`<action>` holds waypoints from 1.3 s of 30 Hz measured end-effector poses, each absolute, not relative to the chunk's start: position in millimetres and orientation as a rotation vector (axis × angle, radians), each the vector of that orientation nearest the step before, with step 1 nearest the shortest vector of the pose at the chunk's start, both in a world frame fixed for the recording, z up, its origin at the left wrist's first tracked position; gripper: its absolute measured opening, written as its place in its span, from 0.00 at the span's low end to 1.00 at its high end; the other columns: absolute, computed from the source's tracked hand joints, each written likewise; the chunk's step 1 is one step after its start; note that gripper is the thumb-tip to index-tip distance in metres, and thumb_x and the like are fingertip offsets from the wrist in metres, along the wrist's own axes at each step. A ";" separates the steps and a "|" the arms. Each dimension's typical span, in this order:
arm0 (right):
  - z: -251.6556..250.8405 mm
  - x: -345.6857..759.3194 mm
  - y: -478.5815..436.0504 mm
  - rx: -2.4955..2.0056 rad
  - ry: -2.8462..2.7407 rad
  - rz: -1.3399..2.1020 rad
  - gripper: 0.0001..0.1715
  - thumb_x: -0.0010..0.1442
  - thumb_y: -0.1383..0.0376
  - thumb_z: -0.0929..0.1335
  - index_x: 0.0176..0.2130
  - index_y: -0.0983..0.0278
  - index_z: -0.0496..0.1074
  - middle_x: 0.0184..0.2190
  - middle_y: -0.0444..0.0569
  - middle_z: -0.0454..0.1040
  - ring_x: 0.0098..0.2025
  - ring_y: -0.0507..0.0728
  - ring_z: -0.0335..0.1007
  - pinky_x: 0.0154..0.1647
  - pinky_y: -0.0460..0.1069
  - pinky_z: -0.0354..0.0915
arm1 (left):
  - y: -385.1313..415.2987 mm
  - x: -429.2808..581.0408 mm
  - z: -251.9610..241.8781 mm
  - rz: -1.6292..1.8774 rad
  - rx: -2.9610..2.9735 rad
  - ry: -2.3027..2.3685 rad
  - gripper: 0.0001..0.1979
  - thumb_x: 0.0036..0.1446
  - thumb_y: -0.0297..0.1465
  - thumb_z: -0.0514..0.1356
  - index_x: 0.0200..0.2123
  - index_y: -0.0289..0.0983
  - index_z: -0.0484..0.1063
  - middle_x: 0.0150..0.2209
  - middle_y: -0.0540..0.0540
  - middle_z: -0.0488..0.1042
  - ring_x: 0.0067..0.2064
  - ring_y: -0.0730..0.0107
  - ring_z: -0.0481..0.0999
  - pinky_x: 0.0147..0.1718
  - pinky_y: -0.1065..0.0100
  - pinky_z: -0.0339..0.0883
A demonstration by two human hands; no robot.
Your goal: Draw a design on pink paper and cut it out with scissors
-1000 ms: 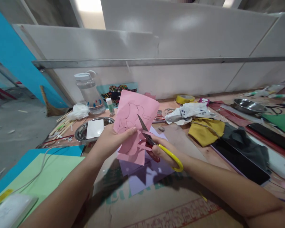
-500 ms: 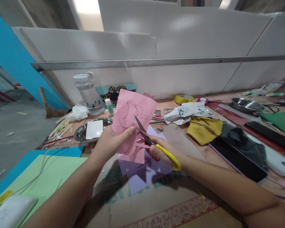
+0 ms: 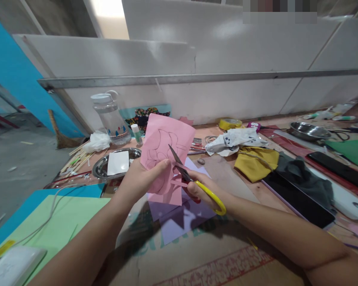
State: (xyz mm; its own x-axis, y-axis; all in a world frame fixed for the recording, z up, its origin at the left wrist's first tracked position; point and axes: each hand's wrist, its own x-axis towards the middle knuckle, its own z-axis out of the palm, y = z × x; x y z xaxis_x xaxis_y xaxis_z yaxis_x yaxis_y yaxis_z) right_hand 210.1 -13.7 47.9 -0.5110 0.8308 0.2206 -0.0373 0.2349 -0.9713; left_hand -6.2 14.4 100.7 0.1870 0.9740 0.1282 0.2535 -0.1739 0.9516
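- White panelled wall (image 3: pixel 179 97) across the upper frame; below it, a cluttered pinkish wooden bench (image 3: pixel 255 189), with flat printed brown cardboard (image 3: pixel 137 256) at lower centre.
- Left hand (image 3: pixel 146 174): pinching a pink paper sheet with dark drawn outlines (image 3: pixel 162 147), mid-frame, thumb on the face; fingers behind it hidden.
- Right hand (image 3: pixel 204 186): wrapped around the handles of yellow-and-red-handled scissors with dark metal blades (image 3: pixel 184 174). One blade lies across the paper's face; the other is mostly hidden, so the gap between them cannot be confirmed.
- Risk, injury: left thumb sits just beside the blade. Should the paper slip, skin could, in my judgement, enter the cut.
- Risk, accuracy: the paper is held up, unsupported, over flat pale purple paper sheets (image 3: pixel 174 232). Flexing or a twisted blade could tear it or overrun an outline.
- Risk, snagging: a narrow pink paper strip (image 3: pixel 179 183) near the right thumb could catch between the blades.
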 end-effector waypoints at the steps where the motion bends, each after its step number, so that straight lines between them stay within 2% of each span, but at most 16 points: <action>1: 47.1 210.1 -13.7 -0.745 -1.709 1.380 0.41 0.63 0.36 0.66 0.54 0.67 0.73 0.21 0.37 0.56 0.23 0.50 0.52 0.24 0.45 0.53 | 14.2 -5.7 100.4 1.051 1.596 1.195 0.25 0.56 0.50 0.67 0.45 0.36 0.81 0.49 0.38 0.84 0.51 0.47 0.82 0.50 0.54 0.77; 6: 39.1 211.6 -12.3 -0.745 -1.691 1.410 0.37 0.65 0.38 0.66 0.54 0.66 0.72 0.23 0.37 0.56 0.22 0.48 0.50 0.22 0.44 0.51 | 12.0 -1.2 97.1 1.106 1.540 1.180 0.25 0.56 0.49 0.68 0.48 0.36 0.80 0.48 0.39 0.84 0.50 0.48 0.83 0.50 0.54 0.76; 13: 35.6 210.9 -11.7 -0.771 -1.638 1.449 0.38 0.63 0.36 0.67 0.51 0.66 0.70 0.21 0.36 0.54 0.21 0.48 0.49 0.20 0.44 0.50 | 8.0 3.8 100.0 1.131 1.595 1.200 0.26 0.58 0.50 0.67 0.50 0.36 0.79 0.52 0.39 0.82 0.54 0.48 0.80 0.55 0.53 0.73; 19: 39.8 208.7 -13.5 -0.771 -1.596 1.472 0.34 0.62 0.37 0.68 0.46 0.64 0.68 0.21 0.35 0.53 0.20 0.47 0.47 0.19 0.44 0.49 | 7.3 4.5 99.8 1.119 1.596 1.212 0.27 0.58 0.51 0.66 0.50 0.35 0.79 0.52 0.38 0.82 0.55 0.48 0.80 0.55 0.54 0.73; 24: 42.1 205.8 -15.2 -0.789 -1.547 1.501 0.36 0.60 0.35 0.68 0.44 0.64 0.67 0.21 0.34 0.52 0.19 0.46 0.45 0.18 0.44 0.49 | 8.3 5.4 98.9 1.120 1.588 1.212 0.26 0.58 0.50 0.66 0.49 0.35 0.79 0.52 0.38 0.82 0.54 0.48 0.80 0.55 0.54 0.73; 30: 41.7 205.5 -16.0 -0.810 -1.513 1.551 0.37 0.58 0.34 0.69 0.44 0.63 0.67 0.21 0.33 0.51 0.18 0.46 0.45 0.17 0.44 0.48 | 8.0 5.9 98.3 1.124 1.604 1.212 0.26 0.58 0.49 0.66 0.50 0.34 0.79 0.52 0.37 0.82 0.54 0.47 0.80 0.55 0.53 0.74; 39: 40.9 207.5 -15.5 -0.808 -1.557 1.513 0.35 0.60 0.36 0.69 0.44 0.64 0.68 0.22 0.35 0.53 0.19 0.46 0.45 0.18 0.44 0.45 | 10.0 3.1 96.4 1.118 1.602 1.190 0.26 0.58 0.49 0.66 0.50 0.35 0.80 0.51 0.38 0.83 0.53 0.48 0.81 0.53 0.54 0.75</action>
